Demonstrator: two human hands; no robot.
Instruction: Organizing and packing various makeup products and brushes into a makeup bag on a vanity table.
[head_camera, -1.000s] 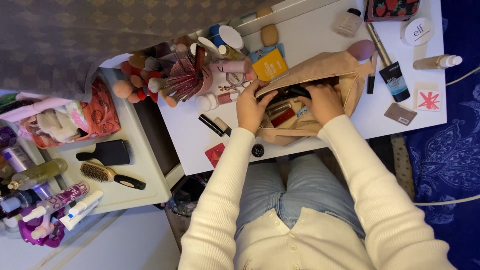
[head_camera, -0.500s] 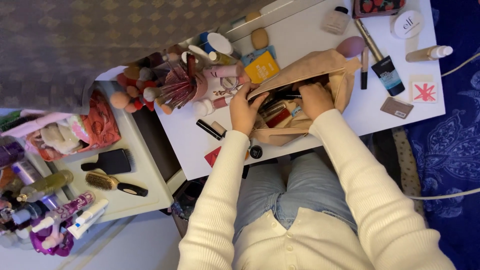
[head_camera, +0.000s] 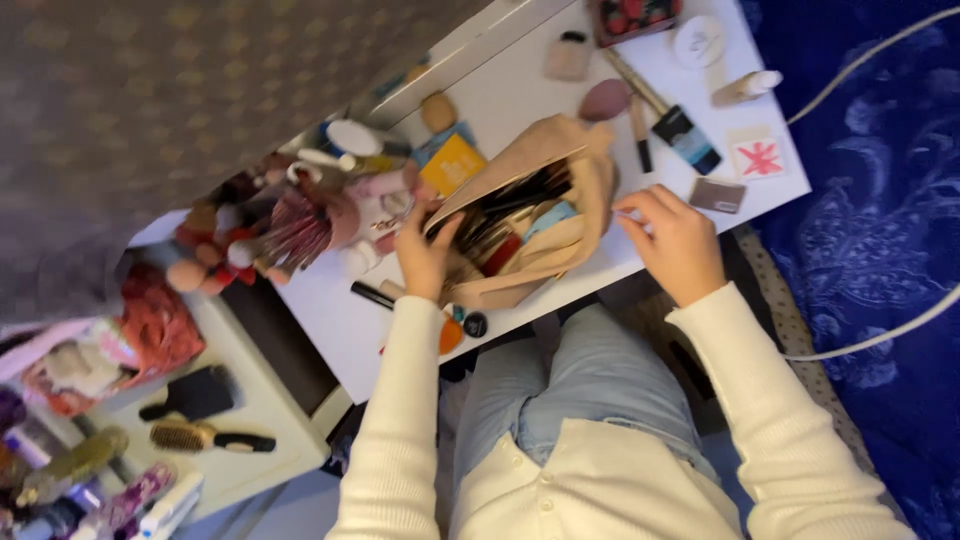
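Left hand (head_camera: 425, 258) is gripping the open tan makeup bag (head_camera: 545, 215) at its edge; right hand (head_camera: 675, 240) is hovering just beside it, fingers loosely spread, on the white desk (head_camera: 520, 90).

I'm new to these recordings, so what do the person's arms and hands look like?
Both arms wear long cream ribbed-knit sleeves reaching the wrists. The left hand and right hand are bare: no gloves, and no rings or watch that I can make out. The fingers look unadorned.
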